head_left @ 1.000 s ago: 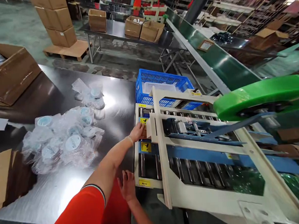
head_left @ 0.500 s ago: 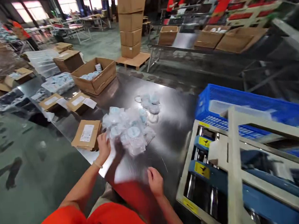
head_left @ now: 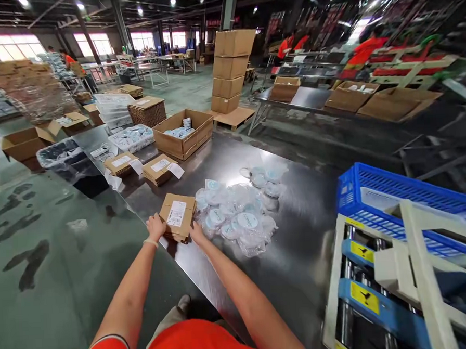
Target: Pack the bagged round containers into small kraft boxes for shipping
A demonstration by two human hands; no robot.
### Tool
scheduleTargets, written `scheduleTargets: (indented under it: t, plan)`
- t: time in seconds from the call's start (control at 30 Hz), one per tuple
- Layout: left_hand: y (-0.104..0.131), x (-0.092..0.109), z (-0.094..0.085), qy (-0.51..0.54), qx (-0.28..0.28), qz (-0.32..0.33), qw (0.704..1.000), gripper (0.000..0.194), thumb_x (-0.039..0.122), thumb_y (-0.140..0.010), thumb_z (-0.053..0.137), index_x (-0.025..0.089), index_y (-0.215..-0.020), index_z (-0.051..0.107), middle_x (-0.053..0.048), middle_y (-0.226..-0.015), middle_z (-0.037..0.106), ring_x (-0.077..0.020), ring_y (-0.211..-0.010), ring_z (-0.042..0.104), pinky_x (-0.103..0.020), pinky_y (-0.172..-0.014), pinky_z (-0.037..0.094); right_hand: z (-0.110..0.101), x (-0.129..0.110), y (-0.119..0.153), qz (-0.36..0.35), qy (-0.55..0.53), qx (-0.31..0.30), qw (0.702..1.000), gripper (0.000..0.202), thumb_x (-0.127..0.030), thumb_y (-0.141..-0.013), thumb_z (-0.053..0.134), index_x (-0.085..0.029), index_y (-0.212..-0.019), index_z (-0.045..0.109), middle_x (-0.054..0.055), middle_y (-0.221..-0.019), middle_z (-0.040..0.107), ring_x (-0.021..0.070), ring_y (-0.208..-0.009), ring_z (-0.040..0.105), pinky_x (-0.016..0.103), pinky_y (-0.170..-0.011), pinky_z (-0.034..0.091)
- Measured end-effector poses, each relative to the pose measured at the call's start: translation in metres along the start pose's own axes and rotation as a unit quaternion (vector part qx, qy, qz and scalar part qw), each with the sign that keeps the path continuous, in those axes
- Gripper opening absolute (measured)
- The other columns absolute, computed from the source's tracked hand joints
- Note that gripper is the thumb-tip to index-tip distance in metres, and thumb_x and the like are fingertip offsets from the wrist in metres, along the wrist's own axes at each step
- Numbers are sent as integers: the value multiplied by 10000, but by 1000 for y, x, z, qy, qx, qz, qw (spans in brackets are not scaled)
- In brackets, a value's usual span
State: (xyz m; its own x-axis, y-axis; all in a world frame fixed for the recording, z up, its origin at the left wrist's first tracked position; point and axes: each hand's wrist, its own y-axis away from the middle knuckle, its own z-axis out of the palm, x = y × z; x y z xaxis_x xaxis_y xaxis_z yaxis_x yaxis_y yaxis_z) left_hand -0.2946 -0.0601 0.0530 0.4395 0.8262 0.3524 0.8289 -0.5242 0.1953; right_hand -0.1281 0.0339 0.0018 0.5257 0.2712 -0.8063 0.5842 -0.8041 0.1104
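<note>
1. Closest to me, my orange sleeves and both forearms run up from the bottom edge; my elbows and body are cut off there.
2. My left hand (head_left: pixel 155 226) grips the near left corner of the flat cardboard stack (head_left: pixel 177 216); my right hand (head_left: pixel 196 232) grips its near right edge; the fingers of both are partly hidden under the cardboard.
3. The stack lies at the near edge of the steel table (head_left: pixel 299 254), a white label on top; I cannot read its print.
4. Just to its right, touching it, sits a heap of clear bags of round white lids (head_left: pixel 235 216); glare blurs their number.
5. At right, a cream and blue roller machine (head_left: pixel 380 292) is cut off by the frame; a blue crate (head_left: pixel 406 191) stands behind it.
6. Farther along the table lie more flat cartons (head_left: pixel 160 169) and an open box (head_left: pixel 184 133); its contents are hard to make out.
</note>
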Motion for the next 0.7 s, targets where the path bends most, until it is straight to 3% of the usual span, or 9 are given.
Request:
scheduleTargets:
  t: [0.1, 0.2, 0.27, 0.33, 0.4, 0.47, 0.53, 0.6, 0.7]
  plan:
    - [-1, 0, -6, 0, -24, 20, 1000, 378, 285, -883, 651, 182, -1240, 719, -216, -1369, 624, -405, -1271, 605, -473, -1011, 519, 3, -7, 1, 64, 5, 30, 998, 338, -397, -997, 509, -179, -1179, 693, 131, -1027, 748, 292, -934, 723, 432, -859, 623]
    - [16, 6, 1, 2, -51, 62, 997, 420, 284, -862, 692, 210, -1274, 721, -167, -1339, 629, -363, -1242, 621, -451, -1040, 516, -21, -6, 5, 95, -7, 78, 992, 327, -365, -1018, 441, -190, -1165, 675, 118, -996, 752, 277, -869, 722, 408, -793, 620]
    - [40, 11, 12, 22, -58, 142, 988, 525, 279, -828, 733, 218, -1349, 694, -135, -1299, 639, -337, -1233, 627, -457, -1086, 508, -56, 7, 20, 107, -21, 116, 987, 345, -349, -1043, 377, -207, -1171, 664, 86, -947, 758, 258, -818, 714, 369, -739, 603]
    - [71, 17, 23, 61, -16, 245, 967, 607, 292, -846, 733, 196, -1439, 647, -147, -1323, 629, -349, -1282, 606, -509, -1139, 487, -100, 33, 51, 81, -9, 153, 985, 333, -346, -1054, 373, -225, -1152, 667, 57, -911, 761, 246, -806, 704, 338, -730, 576]
    - [104, 27, 30, 100, 56, 337, 935, 605, 337, -922, 686, 170, -1499, 614, -198, -1419, 598, -392, -1381, 547, -579, -1191, 441, -144, 66, 96, -2, 73, 167, 983, 284, -343, -1050, 431, -230, -1082, 690, 56, -888, 758, 244, -809, 694, 322, -745, 538]
    - [131, 43, 32, 107, 71, 428, 895, 555, 391, -994, 625, 200, -1516, 623, -207, -1530, 565, -409, -1488, 459, -606, -1248, 372, -176, 96, 146, -64, 185, 139, 971, 269, -296, -1052, 459, -226, -968, 705, 75, -864, 746, 236, -805, 684, 309, -745, 501]
    - [150, 62, 34, 81, -30, 513, 854, 458, 425, -1025, 593, 268, -1442, 701, -150, -1542, 614, -389, -1511, 446, -588, -1264, 351, -193, 119, 188, -91, 272, 86, 954, 288, -227, -1053, 467, -219, -882, 699, 79, -845, 733, 218, -795, 675, 294, -739, 483]
    - [161, 81, 42, 59, -204, 538, 816, 387, 447, -1037, 564, 295, -1322, 778, -96, -1413, 728, -347, -1391, 563, -517, -1191, 435, -199, 136, 213, -97, 309, 43, 945, 285, -186, -1048, 485, -215, -867, 703, 65, -843, 727, 203, -798, 678, 280, -745, 499]
    - [169, 100, 62, 91, -416, 435, 793, 435, 516, -1012, 545, 219, -1141, 837, -67, -1018, 813, -251, -932, 689, -347, -874, 541, -198, 152, 222, -114, 273, 27, 955, 242, -204, -1048, 521, -218, -1015, 761, 67, -972, 767, 210, -915, 727, 300, -837, 579]
